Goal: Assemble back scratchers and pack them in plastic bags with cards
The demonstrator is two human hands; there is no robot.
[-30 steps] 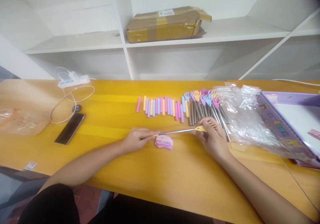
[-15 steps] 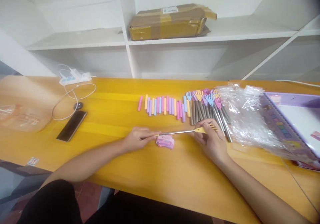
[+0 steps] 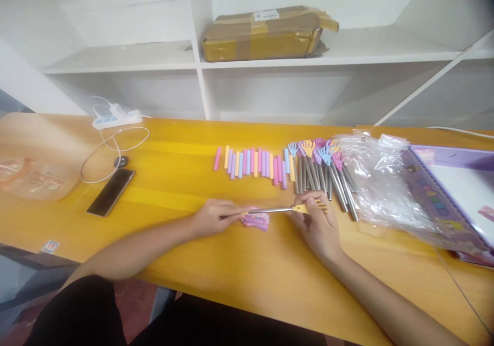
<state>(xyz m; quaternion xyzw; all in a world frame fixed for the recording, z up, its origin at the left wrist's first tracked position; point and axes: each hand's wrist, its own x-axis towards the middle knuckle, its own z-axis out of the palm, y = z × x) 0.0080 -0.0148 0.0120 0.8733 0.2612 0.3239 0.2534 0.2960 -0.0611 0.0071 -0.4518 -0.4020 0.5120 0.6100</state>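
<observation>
The cards [image 3: 256, 221], a loose pink stack, lay on the table [image 3: 247, 269]. The scratcher [image 3: 276, 210] was stretched between two bare hands, its silver rod crossing the far edge of the cards; whether the rod touched them, I could not tell.

Left of the cards, the left hand [image 3: 216, 216] was closed around the scratcher's yellow butt end, the fingers pinched narrow and pointing toward the cards. Right of the cards, the right hand [image 3: 318, 227] was wrapped around the yellow head, whose prongs stuck out on the side away from the cards. The fingers were curled in, and part of the head was hidden by them.

Beyond the cards, tubes [image 3: 256, 164] in pink, yellow, blue and purple lay side by side in an uneven row. Beyond the cards and to their right, rods [image 3: 321, 176] with coloured, hand-shaped heads lay in a heap, partly over one another. Farther right of the cards came clear bags [image 3: 389, 186], crumpled together, and then a purple box [image 3: 436, 196].

Well left of the cards lay a phone [image 3: 111, 192], and past it an orange bag [image 3: 42, 178]. Far beyond the cards, a taped parcel [image 3: 266, 37] rested on a white shelf [image 3: 366, 42].
</observation>
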